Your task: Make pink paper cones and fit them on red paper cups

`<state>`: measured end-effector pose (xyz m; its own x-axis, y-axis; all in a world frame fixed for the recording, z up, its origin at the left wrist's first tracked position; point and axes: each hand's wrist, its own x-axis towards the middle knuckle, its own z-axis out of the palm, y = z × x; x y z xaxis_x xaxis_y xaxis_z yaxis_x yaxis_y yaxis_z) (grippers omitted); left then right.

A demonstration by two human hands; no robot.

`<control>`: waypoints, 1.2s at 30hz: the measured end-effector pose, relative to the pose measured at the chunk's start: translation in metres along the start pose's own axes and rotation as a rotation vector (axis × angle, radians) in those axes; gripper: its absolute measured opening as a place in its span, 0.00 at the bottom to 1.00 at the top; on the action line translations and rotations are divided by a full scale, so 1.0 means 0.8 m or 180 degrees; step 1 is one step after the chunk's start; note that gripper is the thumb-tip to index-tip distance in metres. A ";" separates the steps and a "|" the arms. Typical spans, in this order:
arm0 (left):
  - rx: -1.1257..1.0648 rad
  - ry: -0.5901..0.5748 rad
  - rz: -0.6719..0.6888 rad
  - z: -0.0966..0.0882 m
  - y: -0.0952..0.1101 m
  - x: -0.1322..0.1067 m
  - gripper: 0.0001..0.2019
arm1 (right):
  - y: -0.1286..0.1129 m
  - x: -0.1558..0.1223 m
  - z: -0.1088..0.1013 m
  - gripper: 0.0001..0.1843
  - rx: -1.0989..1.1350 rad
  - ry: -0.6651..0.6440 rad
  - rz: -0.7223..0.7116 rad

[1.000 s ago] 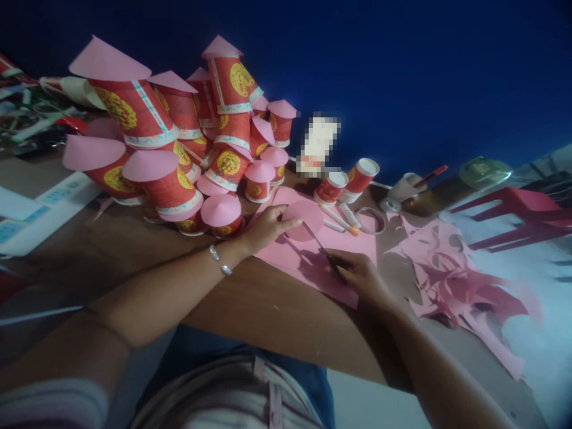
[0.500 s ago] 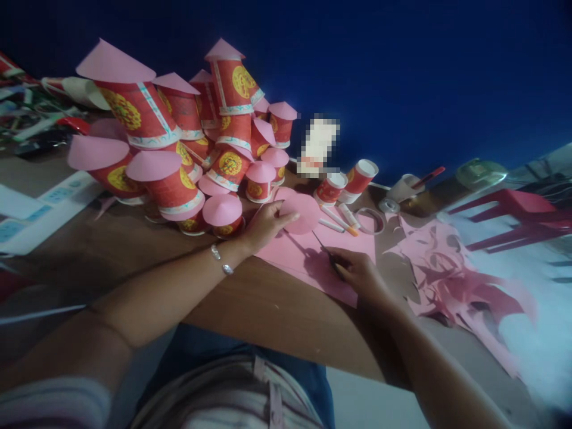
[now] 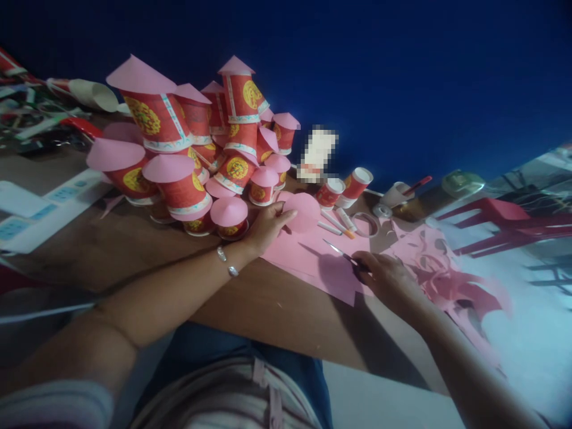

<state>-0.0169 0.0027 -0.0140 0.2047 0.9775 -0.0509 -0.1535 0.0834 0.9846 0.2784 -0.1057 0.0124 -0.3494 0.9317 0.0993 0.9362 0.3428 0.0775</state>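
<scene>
Between thumb and fingers, my left hand [image 3: 269,226] pinches the edge of a round pink paper disc [image 3: 302,213], held above the table. My right hand [image 3: 388,277] is closed around the handles of a pair of scissors [image 3: 342,253]. The blades point up and left, below the disc and apart from it. Under both hands lie flat pink paper sheets [image 3: 308,265]. Left of my left hand stands a small red paper cup with a pink cone top [image 3: 229,213], one of several such cups.
Red cups with pink cones [image 3: 165,122] are stacked high at the left. Behind the sheets are two red cups [image 3: 357,182], a marker [image 3: 346,229] and a tape roll [image 3: 366,225]. Pink paper scraps [image 3: 447,268] pile up at the right, near a red stool [image 3: 496,214].
My right hand has moved right with the scissors, away from the disc. My left hand still holds the disc. The view has shifted slightly.
</scene>
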 end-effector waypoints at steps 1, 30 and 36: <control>-0.0033 -0.0014 0.0010 0.001 0.000 0.000 0.20 | 0.003 -0.002 0.001 0.12 -0.0101 -0.0069 -0.0049; -0.0316 -0.0535 0.0132 0.004 0.002 -0.011 0.19 | -0.097 0.112 0.026 0.20 0.4360 0.0542 0.1165; 0.0336 -0.0268 0.0382 -0.006 -0.004 0.001 0.18 | -0.104 0.109 0.021 0.09 0.3411 0.0972 0.0566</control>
<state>-0.0212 0.0042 -0.0178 0.2719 0.9592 0.0779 -0.0802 -0.0580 0.9951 0.1711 -0.0511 -0.0021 -0.0649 0.9596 0.2739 0.4723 0.2713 -0.8386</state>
